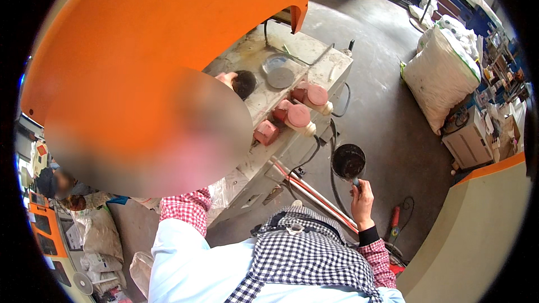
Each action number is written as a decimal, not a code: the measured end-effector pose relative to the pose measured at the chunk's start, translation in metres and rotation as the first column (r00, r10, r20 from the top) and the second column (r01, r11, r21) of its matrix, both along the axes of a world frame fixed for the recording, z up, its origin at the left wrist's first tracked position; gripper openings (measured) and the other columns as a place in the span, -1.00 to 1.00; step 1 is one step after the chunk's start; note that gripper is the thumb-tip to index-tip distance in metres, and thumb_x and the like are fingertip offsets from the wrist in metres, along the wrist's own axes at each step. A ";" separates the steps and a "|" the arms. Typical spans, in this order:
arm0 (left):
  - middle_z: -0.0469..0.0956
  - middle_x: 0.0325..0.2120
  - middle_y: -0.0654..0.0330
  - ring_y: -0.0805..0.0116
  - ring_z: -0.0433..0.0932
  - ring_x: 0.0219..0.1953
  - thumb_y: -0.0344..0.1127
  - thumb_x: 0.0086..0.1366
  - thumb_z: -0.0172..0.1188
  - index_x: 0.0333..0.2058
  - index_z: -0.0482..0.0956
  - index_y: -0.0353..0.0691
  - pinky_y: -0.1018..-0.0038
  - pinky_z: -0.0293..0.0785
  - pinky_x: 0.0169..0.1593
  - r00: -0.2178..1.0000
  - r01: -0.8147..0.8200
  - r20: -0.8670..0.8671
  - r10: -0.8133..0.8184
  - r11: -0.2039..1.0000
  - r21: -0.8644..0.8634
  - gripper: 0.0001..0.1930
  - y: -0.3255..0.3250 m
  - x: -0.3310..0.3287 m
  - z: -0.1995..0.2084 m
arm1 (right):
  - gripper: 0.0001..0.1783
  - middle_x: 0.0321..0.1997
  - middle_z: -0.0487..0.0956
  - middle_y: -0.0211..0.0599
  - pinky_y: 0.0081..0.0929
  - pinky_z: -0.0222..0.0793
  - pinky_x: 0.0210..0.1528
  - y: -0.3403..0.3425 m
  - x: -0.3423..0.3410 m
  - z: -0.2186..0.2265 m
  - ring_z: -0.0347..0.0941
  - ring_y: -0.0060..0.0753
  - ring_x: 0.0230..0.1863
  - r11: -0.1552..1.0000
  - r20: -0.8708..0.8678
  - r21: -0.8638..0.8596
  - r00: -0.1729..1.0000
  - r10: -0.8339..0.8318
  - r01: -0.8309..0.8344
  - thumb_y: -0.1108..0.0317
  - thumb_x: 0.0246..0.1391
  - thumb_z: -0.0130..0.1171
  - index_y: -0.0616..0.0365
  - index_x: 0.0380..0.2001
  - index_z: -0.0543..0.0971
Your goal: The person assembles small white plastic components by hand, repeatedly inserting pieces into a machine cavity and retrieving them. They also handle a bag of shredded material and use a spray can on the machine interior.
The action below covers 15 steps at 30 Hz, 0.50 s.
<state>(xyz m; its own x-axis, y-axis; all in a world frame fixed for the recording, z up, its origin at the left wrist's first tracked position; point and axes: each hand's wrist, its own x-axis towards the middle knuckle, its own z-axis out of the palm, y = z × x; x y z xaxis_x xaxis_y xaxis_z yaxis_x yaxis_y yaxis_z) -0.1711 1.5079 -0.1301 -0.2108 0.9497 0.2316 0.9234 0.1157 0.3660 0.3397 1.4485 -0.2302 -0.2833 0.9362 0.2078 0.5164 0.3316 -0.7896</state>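
Observation:
My right hand (pixel 362 203) is closed round the handle of a small dark saucepan (pixel 348 161) and holds it out over the floor, its blackened inside facing up. At the worn machine bench, my left hand (pixel 226 79) shows only in part, with its fingers on the rim of a black round bowl (pixel 245 85). A blurred patch hides the rest of that hand and most of the forearm. Just right of the bowl lies a round grey metal lid or dish (pixel 279 72) on the dusty top.
Pink round-capped sockets (pixel 298 115) with plugs and cables line the bench edge (pixel 247 163). A large orange machine cover (pixel 168 17) overhangs at the left. Big white sacks (pixel 441 73) stand to the right, near a cream machine panel (pixel 477 230). A red-handled tool (pixel 396 216) lies on the floor.

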 end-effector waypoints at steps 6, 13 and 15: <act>0.40 -0.06 0.11 0.29 0.40 -0.07 -0.37 0.20 0.09 0.00 0.35 -0.26 0.42 0.36 0.02 0.984 0.156 -0.122 -0.128 0.953 0.260 -0.62 0.020 -0.006 -0.062 | -0.88 -0.40 0.37 -0.05 -0.31 0.32 -0.39 0.001 -0.004 0.007 0.40 -0.10 -0.43 0.999 -0.007 -0.035 1.000 0.009 -0.010 0.52 0.09 -0.02 0.28 -0.27 0.37; 0.43 -0.10 0.14 0.35 0.45 -0.11 -0.33 0.31 -0.09 0.03 0.33 -0.26 0.45 0.44 -0.06 0.960 0.278 -0.014 -0.278 0.960 0.007 -0.67 0.028 -0.011 -0.015 | -0.86 -0.39 0.38 -0.04 -0.34 0.33 -0.42 0.005 0.002 -0.005 0.40 -0.12 -0.48 0.999 0.016 0.048 1.000 -0.007 0.006 0.53 0.09 -0.01 0.30 -0.26 0.35; 0.43 -0.09 0.14 0.36 0.44 -0.09 -0.35 0.31 -0.10 0.01 0.34 -0.27 0.45 0.44 -0.08 0.870 0.190 0.413 -0.270 0.955 0.226 -0.69 0.017 0.004 -0.004 | -0.86 -0.39 0.38 -0.04 -0.35 0.33 -0.43 0.006 0.000 0.002 0.41 -0.13 -0.48 0.999 0.006 0.031 1.000 -0.015 0.015 0.53 0.08 -0.01 0.31 -0.26 0.35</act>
<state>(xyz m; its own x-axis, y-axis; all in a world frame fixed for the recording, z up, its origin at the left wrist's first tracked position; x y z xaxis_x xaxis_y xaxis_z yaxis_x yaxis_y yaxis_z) -0.1675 1.5252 -0.1342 -0.1088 0.9370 0.3320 0.6581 -0.1824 0.7305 0.3396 1.4544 -0.2284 -0.2705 0.9335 0.2354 0.5263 0.3481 -0.7757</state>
